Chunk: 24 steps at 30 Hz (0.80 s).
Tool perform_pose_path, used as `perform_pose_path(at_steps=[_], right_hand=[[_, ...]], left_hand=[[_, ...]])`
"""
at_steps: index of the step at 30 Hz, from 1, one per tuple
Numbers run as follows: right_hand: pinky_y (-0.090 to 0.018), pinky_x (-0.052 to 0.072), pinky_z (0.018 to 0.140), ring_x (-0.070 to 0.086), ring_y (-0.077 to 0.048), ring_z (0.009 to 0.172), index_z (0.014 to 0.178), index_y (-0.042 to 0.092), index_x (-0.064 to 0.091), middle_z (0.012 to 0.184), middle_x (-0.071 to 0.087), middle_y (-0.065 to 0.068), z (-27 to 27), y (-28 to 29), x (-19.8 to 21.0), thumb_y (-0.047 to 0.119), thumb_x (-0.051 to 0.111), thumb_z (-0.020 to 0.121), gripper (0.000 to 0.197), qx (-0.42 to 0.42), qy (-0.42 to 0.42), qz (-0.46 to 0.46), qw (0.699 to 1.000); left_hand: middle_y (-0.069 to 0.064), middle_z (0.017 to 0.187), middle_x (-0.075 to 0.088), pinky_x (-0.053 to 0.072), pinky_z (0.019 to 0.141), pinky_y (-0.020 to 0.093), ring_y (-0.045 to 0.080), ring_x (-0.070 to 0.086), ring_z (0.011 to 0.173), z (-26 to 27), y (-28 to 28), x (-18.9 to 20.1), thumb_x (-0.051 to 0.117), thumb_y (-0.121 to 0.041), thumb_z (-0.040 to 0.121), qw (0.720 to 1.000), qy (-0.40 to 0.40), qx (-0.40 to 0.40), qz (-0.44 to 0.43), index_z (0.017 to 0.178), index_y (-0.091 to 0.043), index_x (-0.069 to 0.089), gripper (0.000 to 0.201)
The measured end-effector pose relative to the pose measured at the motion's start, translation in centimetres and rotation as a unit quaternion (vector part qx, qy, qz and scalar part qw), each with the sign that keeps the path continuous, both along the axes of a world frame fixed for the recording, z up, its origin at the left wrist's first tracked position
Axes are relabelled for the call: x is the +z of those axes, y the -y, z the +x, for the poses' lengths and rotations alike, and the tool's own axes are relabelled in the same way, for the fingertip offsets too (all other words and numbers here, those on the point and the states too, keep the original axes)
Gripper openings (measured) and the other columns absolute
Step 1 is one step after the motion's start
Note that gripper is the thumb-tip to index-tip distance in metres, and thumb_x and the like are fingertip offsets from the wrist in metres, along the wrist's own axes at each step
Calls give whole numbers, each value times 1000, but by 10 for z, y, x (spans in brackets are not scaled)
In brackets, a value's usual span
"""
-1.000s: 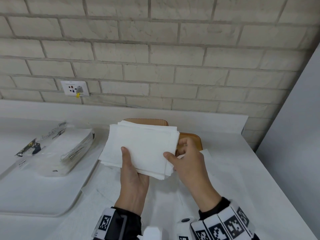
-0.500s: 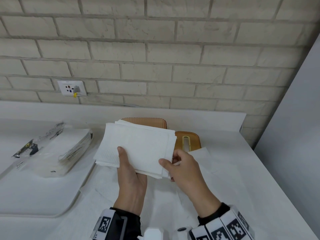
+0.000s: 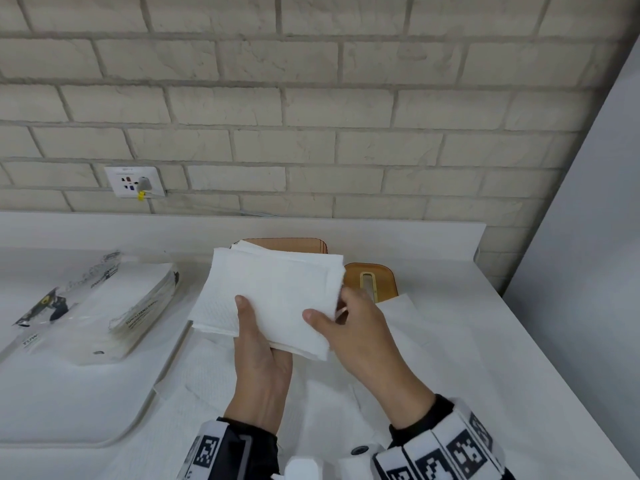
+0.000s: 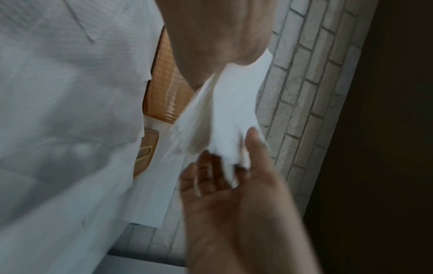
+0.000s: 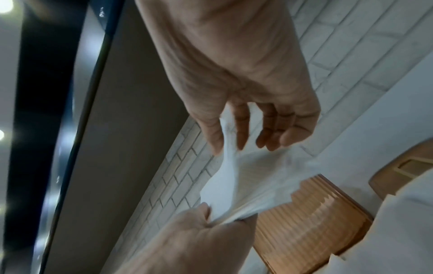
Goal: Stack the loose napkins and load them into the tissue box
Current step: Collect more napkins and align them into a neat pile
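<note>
A stack of white napkins (image 3: 273, 292) is held above the counter. My left hand (image 3: 258, 344) grips its near edge, thumb on top and fingers hidden beneath. My right hand (image 3: 332, 320) pinches the near right corner between thumb and fingers, as the right wrist view shows on the stack (image 5: 253, 176). Behind the stack stands the open ribbed wooden tissue box (image 3: 287, 244), also seen as the box (image 5: 309, 222). Its slotted lid (image 3: 370, 282) lies flat to the right. Loose napkins (image 3: 249, 396) lie spread on the counter under my hands.
A white tray (image 3: 69, 427) at the left carries a clear plastic pack of napkins (image 3: 114, 306). The brick wall with a socket (image 3: 135, 181) stands behind the counter's raised back edge. A grey panel (image 3: 588, 271) borders the counter on the right.
The stack has drifted slightly left and away from the lid, so the slotted lid shows more. My right thumb has moved down onto the stack's near right corner.
</note>
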State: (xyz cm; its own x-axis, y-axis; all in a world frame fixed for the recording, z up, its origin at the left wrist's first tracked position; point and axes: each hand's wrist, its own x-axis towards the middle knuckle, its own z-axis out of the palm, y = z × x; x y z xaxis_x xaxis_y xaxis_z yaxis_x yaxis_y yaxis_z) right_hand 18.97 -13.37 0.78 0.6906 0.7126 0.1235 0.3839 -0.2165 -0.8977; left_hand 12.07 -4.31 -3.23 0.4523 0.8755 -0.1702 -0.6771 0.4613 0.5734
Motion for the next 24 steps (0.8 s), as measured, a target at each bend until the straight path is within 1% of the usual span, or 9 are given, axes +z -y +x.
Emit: perform_pose_path(at_steps=[3, 9, 11, 14, 16, 18, 21, 22, 24], right_hand=[[-15, 48, 64, 58, -4, 83, 107, 21, 48, 94, 56, 9, 8, 6, 0, 31, 70, 82, 34, -26, -89, 0, 996], [-24, 56, 68, 64, -16, 72, 109, 13, 57, 98, 68, -8, 8, 12, -5, 22, 68, 85, 29, -2, -191, 27, 981], [-28, 58, 70, 67, -20, 80, 104, 14, 58, 98, 68, -10, 8, 12, -6, 16, 69, 83, 24, -5, -189, 51, 981], [-27, 59, 65, 67, -18, 84, 97, 20, 52, 92, 64, -4, 10, 10, -7, 9, 74, 78, 31, -22, -166, 77, 983], [-28, 59, 67, 65, -15, 86, 98, 19, 51, 92, 61, 1, 11, 11, -8, 13, 75, 77, 33, -31, -156, 64, 985], [-25, 55, 70, 60, -12, 91, 105, 20, 49, 102, 58, 4, 18, 14, -6, 29, 73, 79, 36, -49, -103, 9, 993], [-19, 39, 83, 49, -12, 114, 130, 22, 37, 129, 47, 4, 43, 17, 5, 47, 66, 79, 64, -53, 0, -19, 998], [-21, 35, 90, 44, -11, 120, 138, 24, 30, 133, 44, 6, 51, 16, 12, 48, 67, 77, 75, -24, 3, -22, 999], [-20, 37, 91, 45, -8, 121, 142, 29, 22, 131, 47, 9, 61, 12, 22, 39, 73, 75, 85, 81, -32, -36, 996]], left_hand=[[-2, 97, 75, 58, 76, 38, 13, 72, 87, -2, -3, 1, 39, -44, 98, 999, 31, -8, 4, 108, -20, 62, 34], [-2, 96, 75, 60, 71, 35, 12, 72, 86, -1, -4, 0, 36, -43, 99, 999, 41, -22, 21, 108, -20, 61, 35], [-3, 98, 75, 60, 74, 34, 12, 72, 88, -2, -2, -1, 35, -44, 99, 999, 23, -25, 34, 109, -21, 61, 36], [-3, 107, 73, 57, 84, 36, 12, 70, 95, -3, -2, -2, 37, -44, 99, 998, 3, -16, 52, 114, -22, 60, 36], [-2, 114, 70, 52, 89, 38, 13, 68, 100, -5, -4, -3, 39, -44, 98, 998, -9, -12, 58, 115, -21, 60, 36], [2, 120, 68, 48, 94, 41, 17, 66, 108, -8, -6, -3, 42, -44, 97, 996, -27, -34, 80, 122, -19, 58, 38], [4, 125, 65, 46, 99, 46, 22, 63, 114, -14, -12, 2, 52, -46, 93, 980, -89, -95, 148, 133, -16, 50, 50], [4, 124, 65, 47, 99, 47, 23, 63, 113, -15, -15, 3, 56, -49, 89, 971, -117, -106, 182, 135, -16, 48, 57], [2, 123, 66, 50, 95, 49, 23, 64, 112, -14, -19, 7, 61, -55, 80, 943, -170, -119, 262, 136, -21, 46, 68]])
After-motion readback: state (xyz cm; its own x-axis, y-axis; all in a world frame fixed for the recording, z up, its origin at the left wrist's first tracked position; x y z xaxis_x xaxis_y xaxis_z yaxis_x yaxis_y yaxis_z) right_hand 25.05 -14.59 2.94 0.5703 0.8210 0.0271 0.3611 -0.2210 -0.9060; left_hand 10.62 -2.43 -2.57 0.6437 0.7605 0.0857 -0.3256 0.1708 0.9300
